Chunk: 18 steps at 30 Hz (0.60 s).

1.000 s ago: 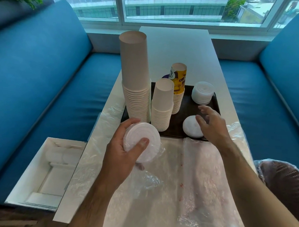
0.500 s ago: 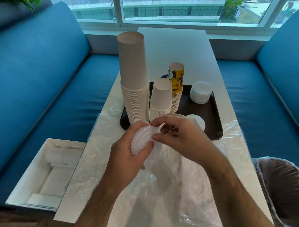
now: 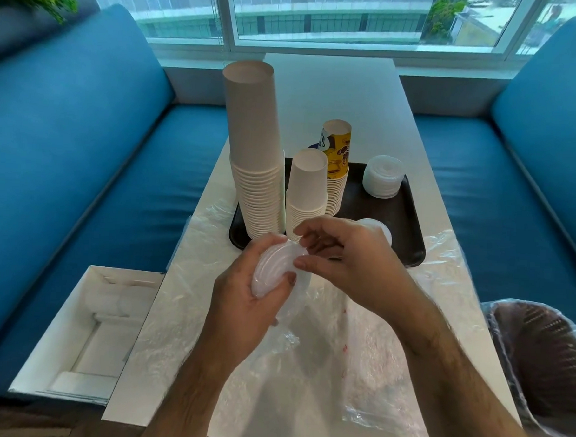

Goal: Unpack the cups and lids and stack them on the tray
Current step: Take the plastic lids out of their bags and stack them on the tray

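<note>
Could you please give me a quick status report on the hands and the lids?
Left hand grips lid stack. Right hand pinches its top lid. Tray ahead holds cups, lids; nothing blocking.

Matt white paper cups [image 3: 255, 170] in stacks; one printed paper stack [image 3: 338, 161], yellow and slightly glossy. Translucent, ribbed plastic lids [image 3: 383, 176]. Dark tray [image 3: 408, 230], smooth with a low sheen. Clear, crinkled, glossy plastic film [image 3: 366, 363] over the smooth white desk [image 3: 334, 98]. Blue seat upholstery [image 3: 85, 150], smooth and matt.

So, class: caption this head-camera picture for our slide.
Left hand grips stacked lids; right hand pinches the top one, near the cup-filled tray.
</note>
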Motion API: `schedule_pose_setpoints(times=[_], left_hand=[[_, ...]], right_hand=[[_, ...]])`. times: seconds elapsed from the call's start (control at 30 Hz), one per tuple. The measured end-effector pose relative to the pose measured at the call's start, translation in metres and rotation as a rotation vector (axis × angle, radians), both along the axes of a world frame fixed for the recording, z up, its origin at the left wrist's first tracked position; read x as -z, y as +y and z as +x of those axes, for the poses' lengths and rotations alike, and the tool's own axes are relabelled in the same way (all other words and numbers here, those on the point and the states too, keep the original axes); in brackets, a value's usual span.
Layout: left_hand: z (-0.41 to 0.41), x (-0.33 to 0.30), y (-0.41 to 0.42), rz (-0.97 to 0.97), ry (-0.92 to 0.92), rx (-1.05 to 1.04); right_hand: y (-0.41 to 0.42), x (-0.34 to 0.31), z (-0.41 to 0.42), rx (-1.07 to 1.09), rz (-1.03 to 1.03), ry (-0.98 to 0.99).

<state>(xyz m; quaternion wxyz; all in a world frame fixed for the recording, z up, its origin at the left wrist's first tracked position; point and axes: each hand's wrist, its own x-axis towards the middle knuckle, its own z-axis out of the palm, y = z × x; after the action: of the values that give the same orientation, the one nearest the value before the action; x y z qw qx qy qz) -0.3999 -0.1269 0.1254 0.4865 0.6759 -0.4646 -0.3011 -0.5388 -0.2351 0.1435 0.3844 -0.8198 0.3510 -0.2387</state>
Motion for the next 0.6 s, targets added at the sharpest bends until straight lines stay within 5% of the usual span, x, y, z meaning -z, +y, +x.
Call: schedule_pose_setpoints(times=[0.6], left_hand=[[-0.0015, -0.0019, 0.0002, -0.004, 0.009, 0.028]], right_hand=[[0.0042, -0.0018, -0.0054, 0.057, -0.066, -0.057]])
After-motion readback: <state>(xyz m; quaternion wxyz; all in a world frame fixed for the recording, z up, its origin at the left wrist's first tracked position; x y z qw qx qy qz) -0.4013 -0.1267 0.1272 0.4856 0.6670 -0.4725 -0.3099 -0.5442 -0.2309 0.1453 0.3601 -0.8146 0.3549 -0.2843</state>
